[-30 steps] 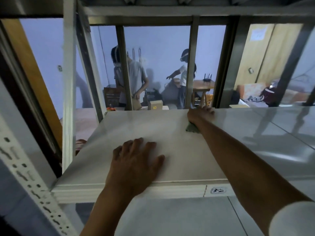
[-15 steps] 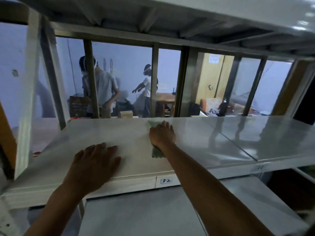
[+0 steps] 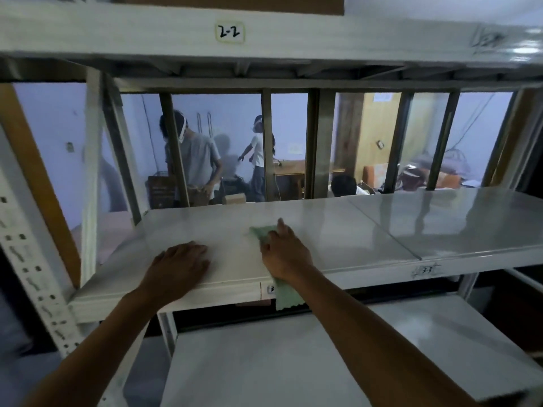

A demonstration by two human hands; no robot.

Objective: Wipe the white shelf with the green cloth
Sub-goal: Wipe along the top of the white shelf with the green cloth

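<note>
So the green cloth (image 3: 266, 234) is right at the front edge of the white shelf (image 3: 338, 230) now, one end flat on top and the other end drooping over the lip, half covering the small label there. Half a second back it sat further in on the shelf, and a second ago it was way out at the far edge, so the stroke has run back to front. The right hand (image 3: 283, 254) is on top of the cloth with fingers curled over it, pressing it down. The left hand (image 3: 179, 267) lies flat and relaxed on the shelf just left of the cloth, holding nothing, same bracing spot as before. My guess: this strip is basically done, and the glossy panel to the right of the cloth looks like what's left.
</note>
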